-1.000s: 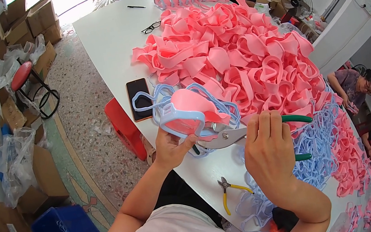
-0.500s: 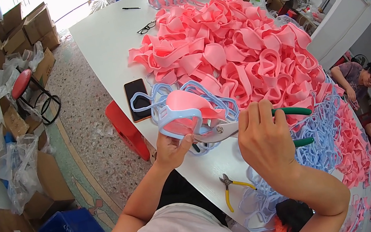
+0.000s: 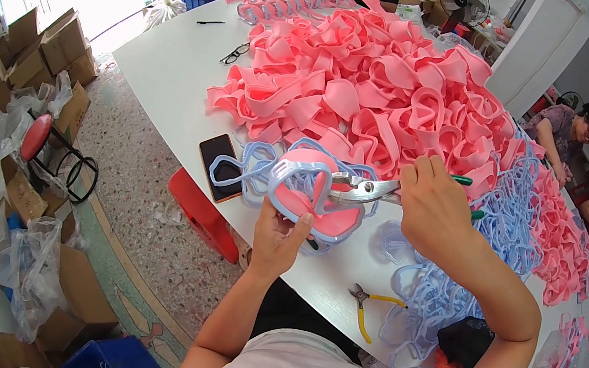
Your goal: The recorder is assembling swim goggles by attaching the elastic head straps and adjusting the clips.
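My left hand (image 3: 273,241) is closed on the lower left rim of what looks like a swim mask (image 3: 339,222), a light-blue frame with a soft pink lining. In my right hand (image 3: 433,199) are large metal pliers (image 3: 368,191) with green handles. Their jaws meet the mask at the side facing my right hand; whether they bite on the frame or the lining I cannot tell. Behind the mask lies a small group of loose light-blue frames (image 3: 256,161), partly hidden by it.
Pink soft parts (image 3: 379,82) are heaped across the table (image 3: 157,74), with tangled light-blue frames (image 3: 505,218) at right. Yellow-handled cutters (image 3: 362,306) lie near me. A phone (image 3: 217,150), glasses (image 3: 235,54) and a pen (image 3: 210,22) rest leftward. Three people sit around the table.
The mask has tilted so its opening faces up toward me. The pliers have moved from its lower edge to its right side, with my right hand shifting slightly right.
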A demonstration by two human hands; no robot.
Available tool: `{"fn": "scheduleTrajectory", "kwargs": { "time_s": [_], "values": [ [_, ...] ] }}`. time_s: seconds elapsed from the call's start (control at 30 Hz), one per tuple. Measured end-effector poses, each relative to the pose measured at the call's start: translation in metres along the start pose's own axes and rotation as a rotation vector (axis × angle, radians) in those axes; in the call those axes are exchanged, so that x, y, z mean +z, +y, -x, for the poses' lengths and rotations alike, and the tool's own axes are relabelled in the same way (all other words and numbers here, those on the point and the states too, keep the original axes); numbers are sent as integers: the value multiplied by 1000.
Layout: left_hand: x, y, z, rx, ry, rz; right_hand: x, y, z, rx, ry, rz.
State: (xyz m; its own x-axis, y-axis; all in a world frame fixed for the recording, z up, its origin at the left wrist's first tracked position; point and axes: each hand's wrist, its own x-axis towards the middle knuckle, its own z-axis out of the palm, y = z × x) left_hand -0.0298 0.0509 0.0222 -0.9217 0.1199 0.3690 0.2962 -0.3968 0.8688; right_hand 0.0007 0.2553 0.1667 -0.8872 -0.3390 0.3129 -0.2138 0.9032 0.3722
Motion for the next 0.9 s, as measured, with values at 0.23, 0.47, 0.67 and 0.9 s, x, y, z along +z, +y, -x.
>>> {"fn": "scheduleTrajectory", "kwargs": {
  "time_s": [0.23, 0.47, 0.67, 0.9],
  "values": [
    [2, 15, -2, -124, -44, -86, 11, 3, 2, 47, -275, -162],
    [-23, 3, -19, -139, 2, 149, 5, 13, 18, 69, -74, -277],
    [-26, 1, -14, -57, -34, 168, -13, -2, 23, 20, 227, -7],
    [-9, 17, -5, -87, -46, 28, -13, -15, 14, -85, 279, 440]
  ]
}}
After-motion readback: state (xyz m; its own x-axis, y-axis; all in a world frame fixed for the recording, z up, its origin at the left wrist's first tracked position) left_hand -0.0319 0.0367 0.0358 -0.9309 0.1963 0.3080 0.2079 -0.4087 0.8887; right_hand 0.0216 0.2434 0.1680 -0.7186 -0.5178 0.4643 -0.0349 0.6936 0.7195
